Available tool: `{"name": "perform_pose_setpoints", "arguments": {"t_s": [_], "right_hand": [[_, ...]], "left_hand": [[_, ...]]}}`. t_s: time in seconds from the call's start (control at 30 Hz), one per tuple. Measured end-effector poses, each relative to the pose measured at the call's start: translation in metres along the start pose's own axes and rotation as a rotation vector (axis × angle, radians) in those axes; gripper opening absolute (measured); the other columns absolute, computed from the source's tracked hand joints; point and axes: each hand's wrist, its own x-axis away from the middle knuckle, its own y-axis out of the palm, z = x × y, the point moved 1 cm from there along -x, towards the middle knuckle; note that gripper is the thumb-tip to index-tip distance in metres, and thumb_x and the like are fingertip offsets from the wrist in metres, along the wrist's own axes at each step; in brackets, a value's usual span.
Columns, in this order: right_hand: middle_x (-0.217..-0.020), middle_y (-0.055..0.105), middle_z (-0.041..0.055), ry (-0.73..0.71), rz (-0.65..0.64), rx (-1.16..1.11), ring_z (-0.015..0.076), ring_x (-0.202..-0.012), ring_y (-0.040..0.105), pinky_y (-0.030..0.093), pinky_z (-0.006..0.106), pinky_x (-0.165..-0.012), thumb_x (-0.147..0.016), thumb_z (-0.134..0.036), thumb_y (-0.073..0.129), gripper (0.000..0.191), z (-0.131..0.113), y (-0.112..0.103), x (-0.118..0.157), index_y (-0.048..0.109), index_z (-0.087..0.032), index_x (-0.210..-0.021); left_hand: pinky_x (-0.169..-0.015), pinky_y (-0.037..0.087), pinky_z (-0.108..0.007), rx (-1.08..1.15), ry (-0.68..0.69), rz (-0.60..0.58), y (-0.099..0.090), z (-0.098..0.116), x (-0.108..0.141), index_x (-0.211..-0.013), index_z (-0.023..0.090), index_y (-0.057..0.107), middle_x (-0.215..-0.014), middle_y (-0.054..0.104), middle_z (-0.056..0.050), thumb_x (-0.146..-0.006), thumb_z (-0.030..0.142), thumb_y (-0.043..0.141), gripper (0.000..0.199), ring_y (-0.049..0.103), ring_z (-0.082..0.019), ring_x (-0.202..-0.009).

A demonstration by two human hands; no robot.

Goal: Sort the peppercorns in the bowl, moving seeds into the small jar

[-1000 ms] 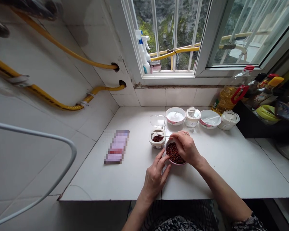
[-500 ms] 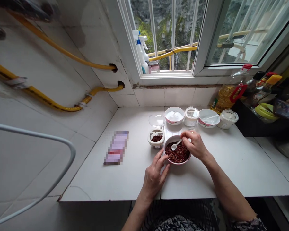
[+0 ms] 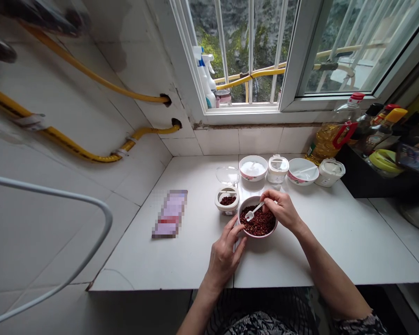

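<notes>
A white bowl of reddish-brown peppercorns, seemingly Sichuan pepper, stands on the counter in front of me. My left hand steadies it, fingertips on the left rim. Between thumb and fingers, my right hand pinches the handle of a small white spoon. The spoon's scoop hangs over the left part of the peppercorns; whether it holds any is too small to tell. Just behind my left hand stands a seasoning jar with its clear lid flipped open and similar peppercorns inside.
Behind stand a bowl of white powder, a lidded jar, another bowl with a spoon, and a second jar. An oil bottle and a black rack are at right. A blurred purple packet lies left.
The spoon's scoop has shifted slightly left and down over the peppercorns, its handle still pinched in my right hand. My left hand stays at the bowl.
</notes>
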Motion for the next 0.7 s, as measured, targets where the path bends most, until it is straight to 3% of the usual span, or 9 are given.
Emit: {"name": "perform_pose_setpoints", "arguments": {"t_s": [0.27,0.7], "right_hand": [[-0.056,0.060,-0.0032,-0.031,-0.054,0.065,0.0142,-0.055,0.056,0.044,0.027,-0.061,-0.078,-0.017,0.047,0.015,0.0004,0.0075,0.0006,0.059,-0.022,-0.070],[-0.054,0.061,-0.0034,0.118,0.011,-0.174,0.0139,-0.053,0.056,0.045,0.027,-0.060,-0.075,-0.027,0.053,0.012,-0.0029,0.0058,-0.0006,0.062,-0.021,-0.073]], "left_hand": [[-0.082,0.065,-0.028,-0.012,-0.003,0.011,-0.0001,0.0004,0.0000,-0.129,0.023,0.053,-0.143,0.057,-0.014,-0.100,0.018,0.052,0.029,0.071,-0.021,-0.112],[-0.087,0.064,-0.031,-0.063,0.020,0.025,0.0009,-0.0012,0.0010,-0.128,0.021,0.053,-0.141,0.058,-0.016,-0.100,0.018,0.052,0.028,0.068,-0.024,-0.119]]}}
